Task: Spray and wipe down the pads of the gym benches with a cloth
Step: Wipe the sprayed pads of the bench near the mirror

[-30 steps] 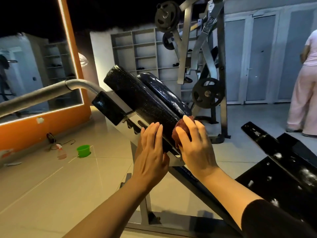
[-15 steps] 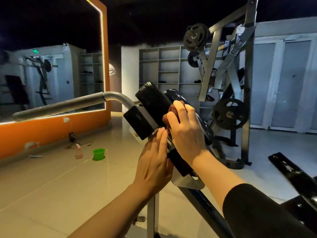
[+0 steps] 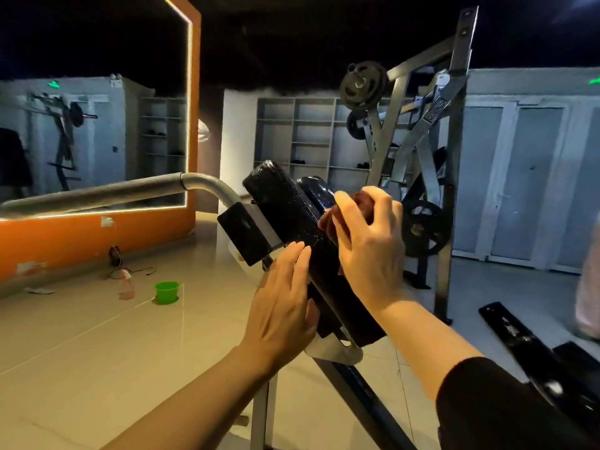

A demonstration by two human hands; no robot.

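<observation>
A black textured bench pad [image 3: 285, 203] slopes up and away at the centre, mounted on a grey metal frame [image 3: 207, 185]. My right hand [image 3: 367, 248] grips a dark red cloth [image 3: 363, 203] against the pad's upper right side. Only part of the cloth shows between my fingers. My left hand [image 3: 282, 306] rests on the pad's left edge with straight fingers. A second glossy black pad [image 3: 313, 190] sits just behind the first. A spray bottle [image 3: 125, 280] stands on the floor at the left, far from both hands.
A green cup [image 3: 166, 291] and a cable lie on the tiled floor at the left. A plate-loaded weight machine [image 3: 422, 222] stands behind the bench. Another black bench [image 3: 532, 345] is at the lower right. A person in pink [image 3: 589, 280] is at the right edge.
My right hand has slid the cloth up along the pad from its lower end. My left hand has stayed on the pad's left edge. The view has risen and swung left.
</observation>
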